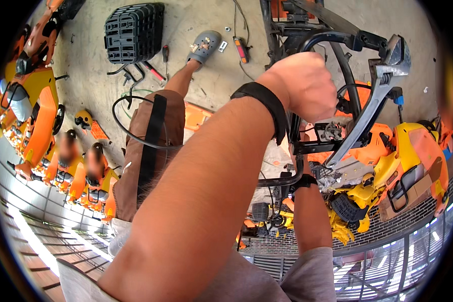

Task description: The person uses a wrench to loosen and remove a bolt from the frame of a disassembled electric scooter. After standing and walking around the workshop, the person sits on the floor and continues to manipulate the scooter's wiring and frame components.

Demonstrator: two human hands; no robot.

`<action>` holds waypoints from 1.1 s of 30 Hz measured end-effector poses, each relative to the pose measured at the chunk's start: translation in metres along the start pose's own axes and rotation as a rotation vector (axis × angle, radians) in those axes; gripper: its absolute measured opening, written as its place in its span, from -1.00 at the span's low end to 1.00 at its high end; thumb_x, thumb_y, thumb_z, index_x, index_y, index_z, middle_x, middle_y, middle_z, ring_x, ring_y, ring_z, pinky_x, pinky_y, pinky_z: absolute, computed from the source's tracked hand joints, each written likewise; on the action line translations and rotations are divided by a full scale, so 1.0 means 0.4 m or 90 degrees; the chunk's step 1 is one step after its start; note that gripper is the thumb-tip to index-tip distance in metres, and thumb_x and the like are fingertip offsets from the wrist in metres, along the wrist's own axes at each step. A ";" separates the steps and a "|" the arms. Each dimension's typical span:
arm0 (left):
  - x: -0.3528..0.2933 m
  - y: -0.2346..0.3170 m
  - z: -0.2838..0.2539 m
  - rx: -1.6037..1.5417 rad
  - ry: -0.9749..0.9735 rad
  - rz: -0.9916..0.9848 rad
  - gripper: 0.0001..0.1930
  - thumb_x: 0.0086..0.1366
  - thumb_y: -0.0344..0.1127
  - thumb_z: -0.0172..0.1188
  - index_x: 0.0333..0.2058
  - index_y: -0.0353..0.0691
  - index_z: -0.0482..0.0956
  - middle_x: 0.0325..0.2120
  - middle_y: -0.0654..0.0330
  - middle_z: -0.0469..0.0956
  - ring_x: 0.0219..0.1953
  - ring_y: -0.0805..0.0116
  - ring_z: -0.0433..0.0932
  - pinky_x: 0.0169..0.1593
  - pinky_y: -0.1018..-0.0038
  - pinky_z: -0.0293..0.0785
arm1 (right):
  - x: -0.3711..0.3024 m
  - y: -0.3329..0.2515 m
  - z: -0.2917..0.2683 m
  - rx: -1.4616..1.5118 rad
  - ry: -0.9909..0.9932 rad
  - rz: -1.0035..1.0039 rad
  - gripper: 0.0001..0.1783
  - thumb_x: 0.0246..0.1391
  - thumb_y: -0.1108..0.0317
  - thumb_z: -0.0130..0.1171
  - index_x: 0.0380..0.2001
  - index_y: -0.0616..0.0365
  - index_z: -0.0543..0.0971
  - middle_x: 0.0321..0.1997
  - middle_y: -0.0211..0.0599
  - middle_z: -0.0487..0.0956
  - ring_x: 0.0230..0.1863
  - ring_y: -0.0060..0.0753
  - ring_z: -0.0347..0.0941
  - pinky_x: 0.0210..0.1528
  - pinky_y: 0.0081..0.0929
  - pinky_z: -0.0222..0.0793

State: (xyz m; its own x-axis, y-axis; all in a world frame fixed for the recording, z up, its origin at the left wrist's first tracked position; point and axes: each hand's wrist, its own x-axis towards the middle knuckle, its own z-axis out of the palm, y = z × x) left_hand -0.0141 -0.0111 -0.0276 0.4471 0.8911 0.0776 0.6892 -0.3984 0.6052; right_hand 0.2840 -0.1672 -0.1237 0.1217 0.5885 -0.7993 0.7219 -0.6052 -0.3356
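My left hand [312, 85] is closed in a fist in front of a black metal tube frame [355, 90], with a black band on its wrist. Its fingertips are turned away, so whatever they may hold is hidden. On the frame's right side slants a grey metal arm [355, 131], with a blue-and-black connector [397, 95] beside it. My right forearm [312, 216] reaches up from below, wearing a black watch [304, 181]. Frame tubes and the left arm cover most of the right hand, and its fingers do not show. A thin black cable [123, 128] loops over my brown shorts.
A black plastic crate [134, 32] sits at the far left. A screwdriver [165, 54], red-handled pliers [154, 71] and a red-and-grey handheld device [240, 49] lie near my grey clog [206, 44]. Orange-and-yellow vehicles [40, 121] line the left; yellow body panels [387, 171] lie at right.
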 end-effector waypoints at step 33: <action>0.021 0.011 -0.018 0.125 -0.011 0.016 -0.68 0.05 -0.24 0.12 -0.80 -0.10 0.30 -0.85 0.25 0.33 -0.76 0.22 0.37 -0.58 0.38 0.28 | -0.110 -0.019 0.024 -0.379 -0.024 -0.119 -0.79 -0.24 0.23 0.20 -0.56 0.15 0.61 -0.53 -0.08 0.58 -0.41 0.06 0.52 -0.32 -0.19 0.46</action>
State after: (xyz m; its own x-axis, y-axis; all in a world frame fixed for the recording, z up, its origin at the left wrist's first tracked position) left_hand -0.0113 -0.0040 -0.0185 0.4740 0.8772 0.0762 0.7748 -0.4567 0.4371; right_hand 0.2668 -0.1935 -0.0908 -0.0593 0.6299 -0.7744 0.9859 -0.0847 -0.1444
